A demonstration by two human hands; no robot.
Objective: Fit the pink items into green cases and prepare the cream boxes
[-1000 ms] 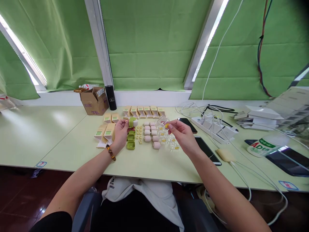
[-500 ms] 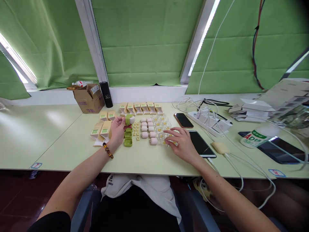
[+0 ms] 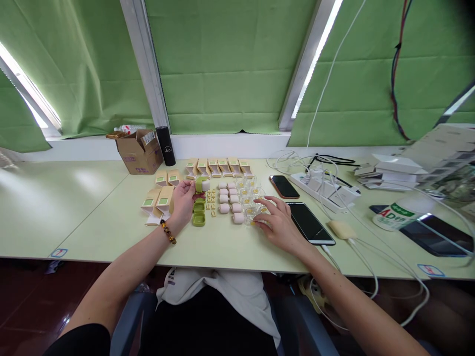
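My left hand (image 3: pixel 182 203) is closed on a small green case with a pale pink piece at its end (image 3: pixel 202 185), held just above the pale green table (image 3: pixel 92 217). Below it sit two more green cases (image 3: pixel 199 213) and a column of tiny yellow pieces (image 3: pixel 212 200). My right hand (image 3: pixel 277 220) lies low over a group of clear plastic shells with yellow inserts (image 3: pixel 249 197), its fingers bent down onto the nearest ones; what they grip is hidden. Pink pods (image 3: pixel 230 201) stand in two columns between my hands.
Tan cartons with green labels (image 3: pixel 158 199) lie left, a row of open ones (image 3: pixel 219 168) behind. A cardboard box (image 3: pixel 139 151) and a black cylinder (image 3: pixel 165 146) stand at the back. Two phones (image 3: pixel 304 217), a power strip (image 3: pixel 326 190) and cables lie right.
My right hand, which held a clear shell with a yellow insert up in the air, has dropped onto the shells on the table. My left hand has kept hold of the green case.
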